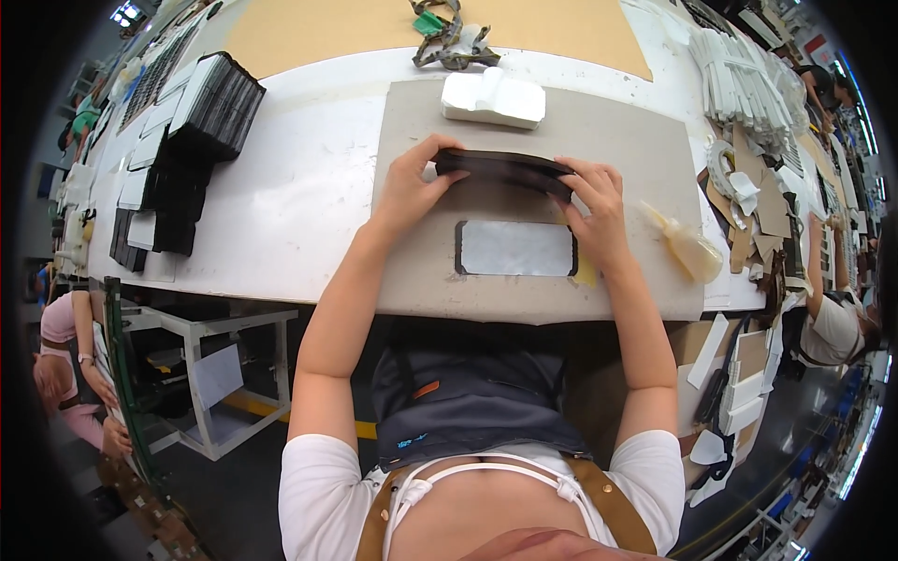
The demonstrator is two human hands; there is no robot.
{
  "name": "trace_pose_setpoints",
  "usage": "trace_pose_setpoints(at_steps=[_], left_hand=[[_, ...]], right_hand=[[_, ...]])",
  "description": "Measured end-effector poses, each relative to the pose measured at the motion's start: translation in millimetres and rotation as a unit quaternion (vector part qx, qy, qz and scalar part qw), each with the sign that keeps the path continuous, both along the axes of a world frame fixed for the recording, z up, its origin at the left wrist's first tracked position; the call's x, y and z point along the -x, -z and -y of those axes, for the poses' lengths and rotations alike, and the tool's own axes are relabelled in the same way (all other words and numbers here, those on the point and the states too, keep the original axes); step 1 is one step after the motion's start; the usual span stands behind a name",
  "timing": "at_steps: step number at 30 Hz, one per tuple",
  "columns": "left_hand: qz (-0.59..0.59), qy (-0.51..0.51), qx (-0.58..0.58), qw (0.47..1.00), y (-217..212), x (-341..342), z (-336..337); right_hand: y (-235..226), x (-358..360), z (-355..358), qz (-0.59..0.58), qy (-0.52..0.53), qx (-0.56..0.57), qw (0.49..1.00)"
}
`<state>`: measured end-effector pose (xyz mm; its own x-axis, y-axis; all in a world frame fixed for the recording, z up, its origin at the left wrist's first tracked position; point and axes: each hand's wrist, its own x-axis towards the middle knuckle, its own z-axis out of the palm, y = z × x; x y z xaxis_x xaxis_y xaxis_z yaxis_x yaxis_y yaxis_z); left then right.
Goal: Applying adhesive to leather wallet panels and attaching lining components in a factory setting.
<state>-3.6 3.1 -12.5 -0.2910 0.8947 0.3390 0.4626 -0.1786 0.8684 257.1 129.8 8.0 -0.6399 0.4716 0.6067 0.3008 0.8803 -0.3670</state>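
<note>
Both hands hold one long black piece by its two ends, a little above the grey board that covers the middle of the white table. The left hand grips the left end with the fingers curled over the top edge, and the right hand closes on the right end in the same way. The piece stretches between them and looks slightly bent (it may be a stack of thin sheets, but the view is too small to be sure). Just below it, between the two wrists, a black-framed panel with a pale centre lies flat on the board. Behind the piece sits a white folded pad. A clear squeeze bottle lies on its side just right of the right hand. Far to the left stand stacks of dark sheets.
</note>
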Motion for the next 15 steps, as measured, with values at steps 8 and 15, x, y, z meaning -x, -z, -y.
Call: trace_pose_setpoints(at_steps=[8,15], left_hand=[[-0.031,-0.013,-0.127,0.991,-1.1,-1.1,1.0],[-0.177,-0.071,-0.187,0.964,-1.1,2.0,-1.1]], right_hand=[[-5.0,1.1,-0.3,0.009,0.025,-0.165,0.986],[-10.4,6.8,-11.0,0.060,0.013,-0.260,0.964]])
